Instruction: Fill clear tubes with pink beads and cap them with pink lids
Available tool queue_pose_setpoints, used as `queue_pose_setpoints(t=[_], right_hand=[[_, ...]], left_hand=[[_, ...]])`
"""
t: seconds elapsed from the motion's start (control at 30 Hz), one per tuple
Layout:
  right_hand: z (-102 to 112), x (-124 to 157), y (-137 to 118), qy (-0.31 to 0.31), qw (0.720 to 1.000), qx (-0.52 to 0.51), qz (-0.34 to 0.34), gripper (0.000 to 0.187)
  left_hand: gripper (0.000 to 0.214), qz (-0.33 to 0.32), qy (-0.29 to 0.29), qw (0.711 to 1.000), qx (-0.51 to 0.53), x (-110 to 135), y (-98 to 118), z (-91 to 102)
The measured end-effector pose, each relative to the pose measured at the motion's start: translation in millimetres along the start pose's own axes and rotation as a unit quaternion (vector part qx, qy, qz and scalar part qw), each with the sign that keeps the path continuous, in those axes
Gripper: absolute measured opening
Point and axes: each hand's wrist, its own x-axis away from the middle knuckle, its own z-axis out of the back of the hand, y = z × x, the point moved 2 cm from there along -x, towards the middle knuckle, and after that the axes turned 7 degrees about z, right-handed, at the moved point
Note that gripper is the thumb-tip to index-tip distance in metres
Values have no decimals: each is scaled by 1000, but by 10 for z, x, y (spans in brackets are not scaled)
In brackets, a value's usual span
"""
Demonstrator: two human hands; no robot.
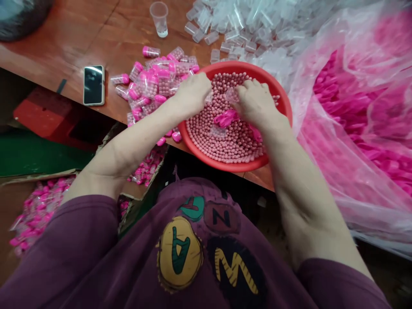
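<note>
A red basin holds many small pink beads. My left hand is closed over its left rim, on a clear plastic container whose end shows past the fingers. Over the right half of the beads, my right hand is closed on another clear plastic container. Bright pink caps lie on the beads beside my right hand, and a loose clear container rests just below them. Left of the basin, bead-filled bottles with pink caps are heaped on the table. My fingertips are partly hidden.
Clear empty containers are piled behind the basin. A large plastic bag of pink caps stands at right. On the brown table lie a phone and a clear cup. Boxes of filled bottles stand below left.
</note>
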Motion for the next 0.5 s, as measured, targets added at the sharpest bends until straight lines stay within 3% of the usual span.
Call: queue_pose_setpoints(t=[0.1, 0.17, 0.27, 0.37, 0.43, 0.5], right_hand=[[108, 37, -66, 66, 998, -2, -4, 55], [124, 119, -147, 70, 997, 0, -32, 52], [-28, 349, -325, -37, 998, -58, -6, 28], [-275, 576, -445, -125, 986, -103, 41, 32], [-388, 634, -406, -100, 991, -80, 30, 40], [-425, 633, -281, -30, 996, -80, 7, 47]], left_hand=[[38, -46, -2, 999, -6, 164, -53, 65], [35, -78, -7, 996, -32, 320, -55, 68], [36, -99, -1, 990, -99, 583, -62, 30], [33, -109, -12, 987, -118, 727, -45, -109], [34, -101, -29, 990, -89, 709, 4, -264], [34, -93, -46, 993, -56, 634, 86, -443]])
